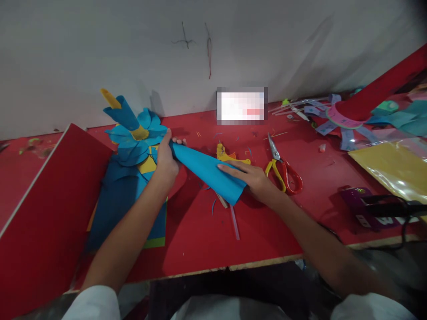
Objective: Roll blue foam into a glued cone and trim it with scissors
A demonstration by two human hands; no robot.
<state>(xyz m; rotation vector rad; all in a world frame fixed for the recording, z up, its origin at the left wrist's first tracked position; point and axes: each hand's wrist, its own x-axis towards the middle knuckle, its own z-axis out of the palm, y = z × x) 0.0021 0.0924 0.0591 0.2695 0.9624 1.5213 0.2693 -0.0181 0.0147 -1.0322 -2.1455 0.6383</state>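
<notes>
A blue paper sheet rolled into a cone (207, 171) lies across the red table (267, 222), narrow tip to the left. My left hand (166, 162) is wrapped round the narrow tip, fingers closed. My right hand (250, 175) presses on the wide end, fingers laid over the paper and gripping it. Just left of my left hand stands a blue and yellow paper flower (133, 138). Blue and yellow paper sheets (120, 204) lie under my left forearm.
Scissors with red and yellow handles (283, 171) lie right of my right hand. A yellow glue gun (230, 155) sits behind the cone. A red box (43, 213) stands at left. Paper craft pieces (347, 118), gold foil (390, 166) and a purple tool (367, 206) are at right.
</notes>
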